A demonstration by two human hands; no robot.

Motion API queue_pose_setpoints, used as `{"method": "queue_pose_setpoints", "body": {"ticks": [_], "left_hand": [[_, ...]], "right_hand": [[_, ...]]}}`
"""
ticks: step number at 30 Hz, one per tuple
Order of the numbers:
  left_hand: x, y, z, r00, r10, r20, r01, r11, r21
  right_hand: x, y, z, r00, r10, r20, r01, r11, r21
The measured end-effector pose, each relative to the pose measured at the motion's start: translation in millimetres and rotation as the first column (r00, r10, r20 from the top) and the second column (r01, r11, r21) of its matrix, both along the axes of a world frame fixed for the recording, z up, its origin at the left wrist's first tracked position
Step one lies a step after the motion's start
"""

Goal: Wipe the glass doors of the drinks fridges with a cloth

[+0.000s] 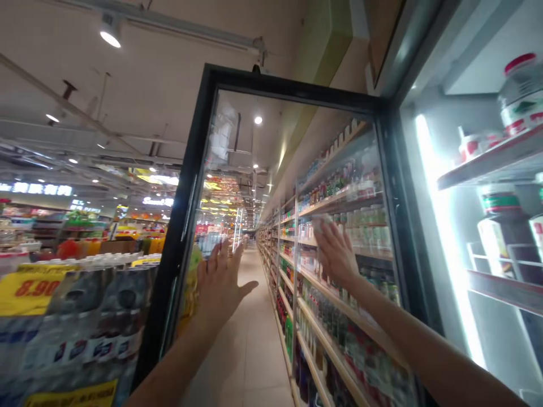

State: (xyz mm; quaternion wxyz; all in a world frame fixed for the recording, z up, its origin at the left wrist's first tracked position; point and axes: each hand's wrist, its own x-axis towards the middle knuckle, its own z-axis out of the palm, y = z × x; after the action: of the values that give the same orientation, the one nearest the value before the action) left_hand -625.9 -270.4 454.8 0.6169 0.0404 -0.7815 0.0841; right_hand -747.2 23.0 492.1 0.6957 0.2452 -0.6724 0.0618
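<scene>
A tall glass door [282, 97] with a black frame stands swung open from a lit drinks cooler. My left hand [220, 288] is raised at the left part of the pane, fingers spread and thumb out, with nothing in it; it appears to lie flat on the glass. Further right, my right hand [337, 251] reaches up to the pane, fingers extended together over a small whitish cloth [319, 223] pressed toward the glass. The cloth is blurred and mostly covered by the fingers, so its exact kind is unclear.
Right of the door, cooler shelves [487, 161] hold bottles, including a dark bottle [504, 232]. Left of it are stacked bottle packs [97, 333] with a yellow price sign [31, 291]. Through the glass show a tiled aisle [254, 339] and long shelves of drinks.
</scene>
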Motion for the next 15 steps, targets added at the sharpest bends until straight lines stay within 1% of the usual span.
{"method": "queue_pose_setpoints", "body": {"ticks": [1, 2, 3, 4, 5, 6, 7, 8, 9, 10, 11, 12, 13, 14, 15], "left_hand": [[1, -1, 4.5, 1.0, -0.012, -0.001, 0.012, 1.0, -0.007], [1, -3, 9.7, 1.0, -0.019, -0.006, 0.019, 1.0, -0.009], [1, -4, 15.1, 1.0, -0.02, -0.015, 0.02, 1.0, -0.004], [-1, -6, 20.2, 1.0, -0.015, -0.023, 0.016, 1.0, 0.005], [-2, -8, 24.6, 1.0, -0.008, -0.028, 0.008, 1.0, 0.012], [-4, -9, 27.8, 1.0, -0.001, -0.03, 0.001, 1.0, 0.017], [-6, -11, 29.9, 1.0, 0.005, -0.03, -0.004, 1.0, 0.019], [-7, -12, 30.6, 1.0, 0.007, -0.028, -0.006, 1.0, 0.016], [-9, -13, 30.4, 1.0, 0.005, -0.028, -0.005, 1.0, 0.009], [-10, -14, 29.5, 1.0, 0.002, -0.031, -0.002, 1.0, 0.002], [-10, -15, 28.2, 0.999, -0.002, -0.038, 0.002, 1.0, -0.003], [-10, -16, 26.9, 0.999, -0.008, -0.045, 0.007, 1.0, -0.009], [-10, -16, 25.8, 0.999, -0.012, -0.05, 0.012, 1.0, -0.015], [-9, -16, 25.0, 0.999, -0.015, -0.051, 0.014, 1.0, -0.021], [-8, -15, 24.6, 0.999, -0.015, -0.05, 0.013, 1.0, -0.023]], "right_hand": [[1, -4, 1.8, 1.0, 0.007, -0.012, -0.005, 0.993, 0.12], [1, -7, 5.3, 1.0, 0.007, -0.025, -0.003, 0.988, 0.154], [1, -10, 10.5, 0.999, 0.001, -0.034, 0.001, 0.996, 0.084], [1, -14, 16.7, 0.999, -0.007, -0.036, 0.005, 0.997, -0.075], [2, -19, 23.0, 0.999, -0.014, -0.028, 0.007, 0.969, -0.249], [5, -28, 28.3, 1.0, -0.014, -0.019, 0.006, 0.928, -0.374], [9, -39, 31.6, 1.0, -0.009, -0.019, 0.0, 0.91, -0.415], [15, -53, 32.3, 0.999, -0.002, -0.033, -0.01, 0.934, -0.358], [21, -69, 30.8, 0.998, 0.01, -0.062, -0.023, 0.979, -0.202], [28, -83, 27.7, 0.995, 0.031, -0.095, -0.03, 0.999, 0.013], [34, -95, 24.1, 0.991, 0.058, -0.124, -0.03, 0.975, 0.221], [38, -103, 21.5, 0.986, 0.083, -0.144, -0.024, 0.928, 0.371], [40, -104, 20.8, 0.983, 0.098, -0.153, -0.019, 0.893, 0.45], [38, -100, 22.6, 0.983, 0.097, -0.156, -0.02, 0.899, 0.438], [34, -90, 26.6, 0.986, 0.081, -0.147, -0.027, 0.943, 0.332]]}}
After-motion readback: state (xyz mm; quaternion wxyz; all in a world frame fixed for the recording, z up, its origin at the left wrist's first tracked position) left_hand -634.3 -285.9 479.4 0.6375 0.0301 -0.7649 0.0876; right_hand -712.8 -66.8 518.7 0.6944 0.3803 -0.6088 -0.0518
